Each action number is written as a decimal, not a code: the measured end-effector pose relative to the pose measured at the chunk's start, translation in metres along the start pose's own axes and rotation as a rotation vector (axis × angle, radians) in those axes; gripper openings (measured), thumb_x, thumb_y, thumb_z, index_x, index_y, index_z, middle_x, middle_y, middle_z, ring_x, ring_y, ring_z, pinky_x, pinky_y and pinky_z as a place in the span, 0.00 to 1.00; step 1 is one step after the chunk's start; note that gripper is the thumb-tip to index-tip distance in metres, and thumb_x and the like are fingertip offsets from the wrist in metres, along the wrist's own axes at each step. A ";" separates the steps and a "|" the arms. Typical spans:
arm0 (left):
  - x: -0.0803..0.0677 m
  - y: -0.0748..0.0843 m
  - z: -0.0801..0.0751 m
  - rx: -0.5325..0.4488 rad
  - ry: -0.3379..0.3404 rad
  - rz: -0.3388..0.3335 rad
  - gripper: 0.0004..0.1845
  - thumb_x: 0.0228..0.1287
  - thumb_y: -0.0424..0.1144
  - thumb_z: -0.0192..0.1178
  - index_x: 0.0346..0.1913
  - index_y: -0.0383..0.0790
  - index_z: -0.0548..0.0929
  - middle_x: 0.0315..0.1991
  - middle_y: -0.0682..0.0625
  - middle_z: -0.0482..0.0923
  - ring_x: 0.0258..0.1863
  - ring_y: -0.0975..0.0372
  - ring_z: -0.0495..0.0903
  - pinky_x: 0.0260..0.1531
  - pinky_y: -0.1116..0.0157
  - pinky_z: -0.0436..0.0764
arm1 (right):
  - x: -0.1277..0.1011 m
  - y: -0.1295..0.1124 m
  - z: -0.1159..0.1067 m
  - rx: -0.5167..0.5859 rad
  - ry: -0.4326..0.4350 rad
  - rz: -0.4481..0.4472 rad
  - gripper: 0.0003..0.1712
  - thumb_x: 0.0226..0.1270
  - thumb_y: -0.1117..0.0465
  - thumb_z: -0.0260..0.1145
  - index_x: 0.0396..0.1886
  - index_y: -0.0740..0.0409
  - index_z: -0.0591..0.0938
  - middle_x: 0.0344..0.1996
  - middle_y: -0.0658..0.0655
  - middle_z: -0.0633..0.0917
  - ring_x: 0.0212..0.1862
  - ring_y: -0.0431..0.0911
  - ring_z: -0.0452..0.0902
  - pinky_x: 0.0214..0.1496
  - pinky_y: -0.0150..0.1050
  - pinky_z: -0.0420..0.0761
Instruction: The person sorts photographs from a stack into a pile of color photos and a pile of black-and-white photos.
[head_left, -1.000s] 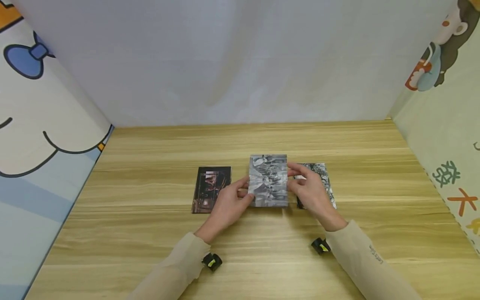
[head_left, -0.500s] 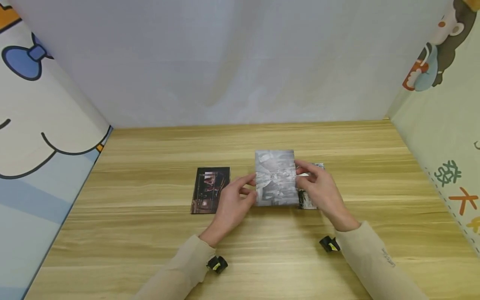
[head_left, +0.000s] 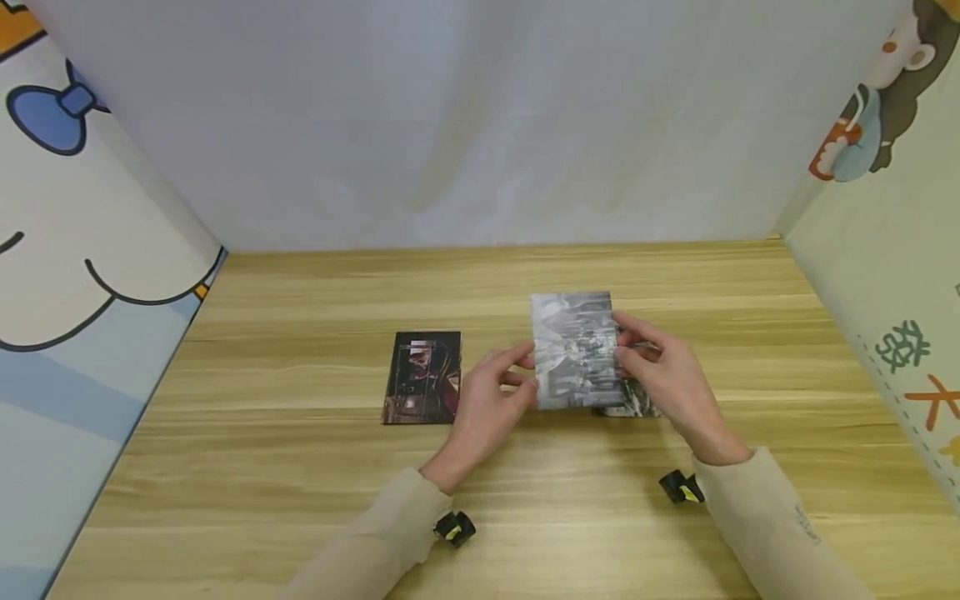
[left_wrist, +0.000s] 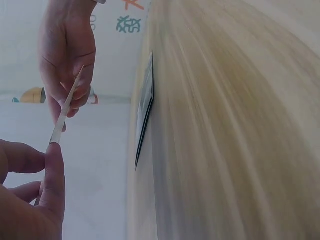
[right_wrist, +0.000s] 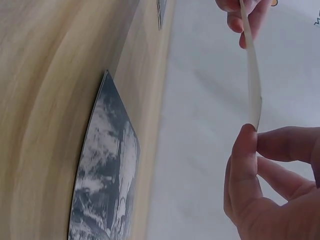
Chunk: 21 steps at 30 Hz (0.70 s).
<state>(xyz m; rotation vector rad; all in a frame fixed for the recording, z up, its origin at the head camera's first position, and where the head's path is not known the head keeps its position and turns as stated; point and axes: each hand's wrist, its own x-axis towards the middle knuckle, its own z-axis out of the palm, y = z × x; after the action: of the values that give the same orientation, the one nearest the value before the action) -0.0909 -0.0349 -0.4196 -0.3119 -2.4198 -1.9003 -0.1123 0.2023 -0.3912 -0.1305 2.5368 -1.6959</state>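
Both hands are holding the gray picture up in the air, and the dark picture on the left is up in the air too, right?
Not quite. Both hands, left hand and right hand, do hold the gray picture up, but the dark picture lies flat on the table, untouched. The head view shows it.

Grey photo card held above table hides most of second black-and-white card flat beneath; only lower right strip shows in head view. Printed subject on held card too blurred to read. Right wrist view: held card seen edge-on, face not visible; flat card cut off at bottom edge. Left wrist view: left hand cut off at lower left, right hand cut off at top, dark card edge-on, picture untellable. Table there motion-blurred.
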 end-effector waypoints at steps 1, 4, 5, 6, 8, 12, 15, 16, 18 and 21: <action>0.001 0.000 0.002 -0.009 0.000 0.004 0.27 0.63 0.20 0.60 0.67 0.27 0.78 0.49 0.38 0.80 0.41 0.50 0.87 0.33 0.68 0.88 | 0.000 0.000 -0.002 -0.006 0.002 0.004 0.31 0.77 0.65 0.61 0.77 0.57 0.71 0.52 0.62 0.78 0.44 0.37 0.81 0.47 0.35 0.86; 0.003 0.001 0.008 -0.032 -0.003 0.004 0.27 0.64 0.20 0.60 0.67 0.28 0.78 0.49 0.38 0.81 0.41 0.50 0.87 0.33 0.67 0.88 | -0.002 0.001 -0.008 -0.022 0.007 0.011 0.31 0.77 0.64 0.60 0.78 0.56 0.70 0.52 0.62 0.78 0.44 0.37 0.82 0.47 0.36 0.86; 0.003 0.001 0.010 -0.039 -0.005 0.001 0.27 0.64 0.20 0.60 0.67 0.28 0.78 0.49 0.38 0.81 0.41 0.50 0.87 0.33 0.67 0.88 | -0.002 0.001 -0.010 -0.029 0.009 0.013 0.31 0.78 0.64 0.60 0.78 0.56 0.70 0.52 0.62 0.78 0.44 0.36 0.82 0.46 0.36 0.86; 0.004 0.002 0.011 -0.043 -0.006 -0.005 0.27 0.64 0.21 0.60 0.67 0.29 0.78 0.48 0.38 0.81 0.41 0.50 0.87 0.33 0.67 0.88 | -0.002 0.001 -0.011 -0.032 0.011 0.014 0.31 0.78 0.64 0.60 0.78 0.56 0.70 0.52 0.62 0.78 0.43 0.36 0.82 0.46 0.35 0.86; 0.005 0.004 0.015 -0.056 -0.013 -0.026 0.27 0.65 0.21 0.60 0.68 0.31 0.78 0.49 0.39 0.82 0.41 0.51 0.87 0.33 0.66 0.88 | -0.003 0.002 -0.014 -0.038 0.016 0.017 0.31 0.78 0.64 0.60 0.78 0.56 0.70 0.52 0.62 0.78 0.43 0.36 0.81 0.46 0.35 0.85; 0.007 0.005 0.021 -0.066 -0.018 -0.049 0.28 0.65 0.22 0.60 0.68 0.33 0.78 0.48 0.41 0.82 0.41 0.53 0.87 0.32 0.67 0.88 | -0.003 0.003 -0.021 -0.051 0.028 0.018 0.30 0.78 0.63 0.60 0.78 0.55 0.71 0.51 0.62 0.79 0.41 0.36 0.81 0.44 0.34 0.85; 0.009 0.006 0.026 -0.056 -0.023 -0.045 0.28 0.64 0.22 0.60 0.69 0.33 0.78 0.47 0.42 0.83 0.39 0.55 0.87 0.31 0.68 0.87 | -0.003 0.006 -0.025 -0.061 0.037 0.010 0.30 0.78 0.63 0.60 0.77 0.55 0.71 0.51 0.62 0.79 0.40 0.36 0.81 0.43 0.34 0.84; 0.010 0.006 0.028 -0.056 -0.026 -0.043 0.28 0.64 0.22 0.61 0.69 0.33 0.77 0.46 0.42 0.83 0.39 0.56 0.87 0.31 0.68 0.87 | -0.004 0.006 -0.026 -0.064 0.039 0.008 0.30 0.78 0.63 0.60 0.77 0.55 0.72 0.51 0.62 0.79 0.40 0.37 0.81 0.42 0.34 0.84; 0.010 0.006 0.030 -0.052 -0.033 -0.038 0.29 0.64 0.22 0.61 0.69 0.33 0.77 0.46 0.42 0.83 0.39 0.57 0.87 0.31 0.69 0.87 | -0.004 0.008 -0.028 -0.068 0.044 0.004 0.29 0.78 0.63 0.60 0.77 0.56 0.72 0.51 0.62 0.79 0.40 0.36 0.81 0.42 0.34 0.84; 0.010 0.006 0.033 -0.045 -0.039 -0.037 0.29 0.64 0.21 0.61 0.69 0.32 0.77 0.46 0.42 0.83 0.39 0.57 0.87 0.32 0.69 0.87 | -0.004 0.010 -0.029 -0.075 0.048 0.001 0.29 0.78 0.64 0.60 0.77 0.58 0.72 0.51 0.63 0.79 0.39 0.36 0.80 0.40 0.33 0.84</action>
<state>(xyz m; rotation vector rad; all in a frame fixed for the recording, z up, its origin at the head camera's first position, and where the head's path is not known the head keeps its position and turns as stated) -0.0969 0.0000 -0.4199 -0.3108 -2.4270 -1.9848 -0.1117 0.2338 -0.3896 -0.0953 2.6352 -1.6238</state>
